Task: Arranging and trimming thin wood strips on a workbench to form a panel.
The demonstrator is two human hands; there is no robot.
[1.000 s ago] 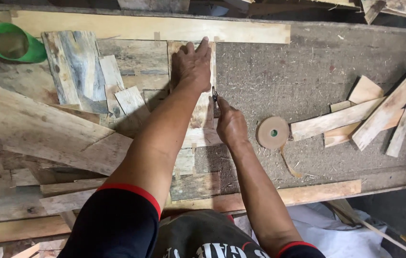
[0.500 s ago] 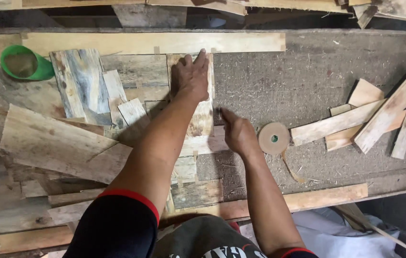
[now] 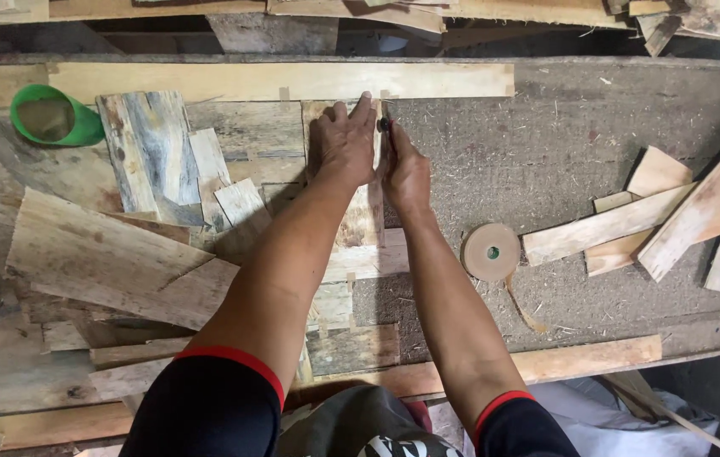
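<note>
From the head camera, a green plastic cup (image 3: pixel 53 117) lies tipped on its side at the far left of the surface (image 3: pixel 597 127), its mouth turned toward the viewer; what is inside cannot be made out beyond a dull, dusty lining. The left hand (image 3: pixel 344 145) is spread flat, fingers fairly wide, pressing down on a narrow upright strip of wood veneer (image 3: pixel 363 222) that sits near the middle of the surface, its far end just below a long pale wooden batten (image 3: pixel 275 81) running across the back. The right hand (image 3: pixel 405 169) is closed narrowly around a small dark tool (image 3: pixel 385 123), too little of which shows to name it, held against the right edge of the strip, just beside the left hand's fingertips. To the left of the strip lie overlapping veneer sheets, among them a grey-blue streaked piece (image 3: pixel 144 148) and a large slanted sheet (image 3: pixel 114 258). To the right of the right forearm a roll of brown paper tape (image 3: pixel 490 252) rests flat on the surface, a loose end trailing toward the near edge. Farther right, well apart from the hands, is a loose pile of wood offcuts (image 3: pixel 673 220).
</note>
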